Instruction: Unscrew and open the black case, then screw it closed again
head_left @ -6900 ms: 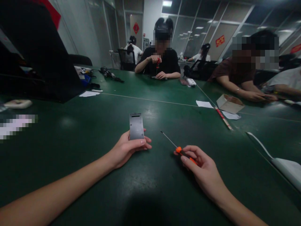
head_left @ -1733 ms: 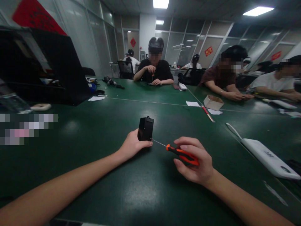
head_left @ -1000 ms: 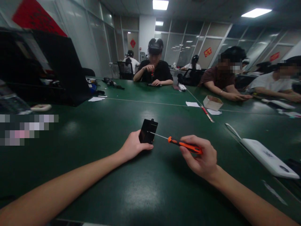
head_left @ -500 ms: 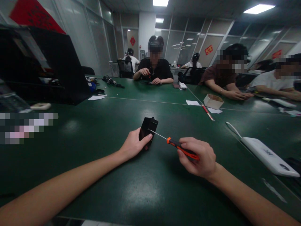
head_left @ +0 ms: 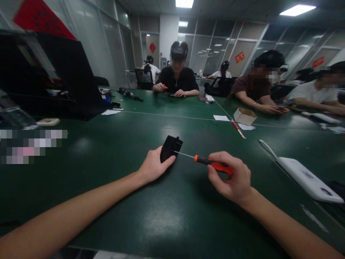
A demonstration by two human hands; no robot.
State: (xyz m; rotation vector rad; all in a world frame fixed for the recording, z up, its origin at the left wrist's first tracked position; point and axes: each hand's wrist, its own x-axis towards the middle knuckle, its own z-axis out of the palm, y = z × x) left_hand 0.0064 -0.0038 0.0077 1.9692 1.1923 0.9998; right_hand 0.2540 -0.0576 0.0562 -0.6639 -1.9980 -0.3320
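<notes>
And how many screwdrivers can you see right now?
2: an orange-and-black screwdriver in your right hand, pointed at the black case in your left hand; and, apparently, an orange one held by the person across the green table. Others may be hidden.

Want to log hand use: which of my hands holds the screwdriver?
Your right hand holds the screwdriver; your left hand grips the black box.

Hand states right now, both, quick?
Left hand: closed, holding the black box.
Right hand: closed, holding the orange-and-black screwdriver.
</notes>
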